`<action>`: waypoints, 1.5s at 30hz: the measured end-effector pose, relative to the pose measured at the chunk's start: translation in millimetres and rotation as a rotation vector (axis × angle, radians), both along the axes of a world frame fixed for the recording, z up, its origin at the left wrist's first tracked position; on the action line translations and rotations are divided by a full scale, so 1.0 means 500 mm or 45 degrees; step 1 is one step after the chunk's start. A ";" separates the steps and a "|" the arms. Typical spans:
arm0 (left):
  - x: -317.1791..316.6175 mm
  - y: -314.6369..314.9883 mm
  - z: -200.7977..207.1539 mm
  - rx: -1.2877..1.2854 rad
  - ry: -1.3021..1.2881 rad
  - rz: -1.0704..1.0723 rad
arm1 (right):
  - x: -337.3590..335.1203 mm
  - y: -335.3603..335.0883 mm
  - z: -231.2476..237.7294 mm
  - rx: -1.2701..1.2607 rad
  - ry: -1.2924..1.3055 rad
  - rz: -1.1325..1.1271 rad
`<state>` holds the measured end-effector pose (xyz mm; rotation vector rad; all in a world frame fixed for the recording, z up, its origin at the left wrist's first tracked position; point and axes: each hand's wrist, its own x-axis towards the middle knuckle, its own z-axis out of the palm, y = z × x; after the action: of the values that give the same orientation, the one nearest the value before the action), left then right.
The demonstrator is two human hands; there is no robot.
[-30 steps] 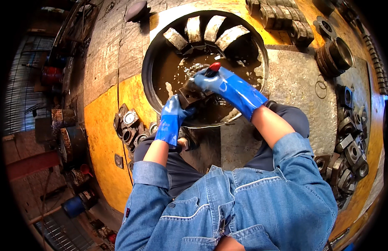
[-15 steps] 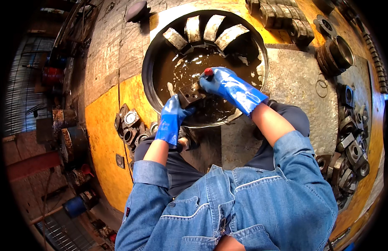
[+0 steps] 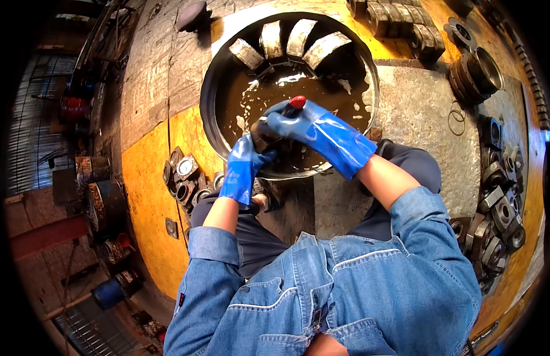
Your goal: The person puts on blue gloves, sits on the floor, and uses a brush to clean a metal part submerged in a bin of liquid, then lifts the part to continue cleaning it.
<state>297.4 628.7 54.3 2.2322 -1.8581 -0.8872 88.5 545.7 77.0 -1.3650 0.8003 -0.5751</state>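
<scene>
Over a round black basin point(image 3: 207, 113) of murky brown liquid, both my hands wear blue rubber gloves. My left hand point(image 3: 244, 166) is closed on the near left side of a dark metal block point(image 3: 260, 136), holding it above the liquid. My right hand point(image 3: 301, 123) is closed round a tool with a red handle end point(image 3: 297, 101), pressed over the block. The tool's working end is hidden under the glove, and most of the block is covered too. Several pale-faced arched blocks point(image 3: 272, 39) stand along the basin's far inner wall.
Small metal parts point(image 3: 186, 167) lie in a cluster left of the basin. A larger heap of metal parts point(image 3: 500, 216) lies at the right. Thin rings point(image 3: 457, 123), a metal cylinder point(image 3: 488, 68) and a row of blocks point(image 3: 399, 24) sit farther off. My knees flank the basin's near side.
My right hand has moved left with the red-ended tool and now covers most of the metal block. My left hand has stayed nearly in place, still holding the block.
</scene>
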 end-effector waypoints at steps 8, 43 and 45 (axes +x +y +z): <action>-0.005 -0.028 -0.041 -0.020 0.003 0.004 | -0.017 -0.114 -0.209 -0.080 0.542 0.068; 0.041 0.013 -0.072 -0.072 -0.218 0.039 | -0.114 -0.070 -0.064 0.314 0.547 -0.301; 0.023 0.001 -0.068 -0.039 -0.310 0.059 | -0.124 -0.078 -0.108 0.315 0.715 -0.380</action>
<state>309.0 629.4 20.5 2.4481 -1.8907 -0.5982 26.3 506.8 23.0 -1.1927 1.4970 -0.3009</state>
